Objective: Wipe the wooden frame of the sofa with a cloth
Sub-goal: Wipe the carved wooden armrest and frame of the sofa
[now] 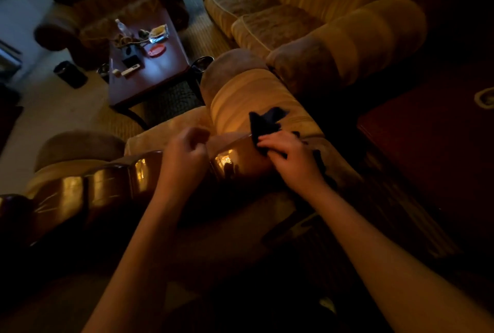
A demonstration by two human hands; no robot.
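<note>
The right hand [290,157] grips a dark cloth [264,124], fingers curled round it, and presses it on the glossy wooden frame [107,185] that runs along the sofa's back top edge, near the frame's right end beside the yellow armrest [254,97]. The left hand [184,150] hovers just left of it over the frame, fingers curled, holding nothing visible. Beyond the sofa stands a low table [157,70] with small clutter near its far edge

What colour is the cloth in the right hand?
Dark, near black cloth, seen in the head view.
</note>
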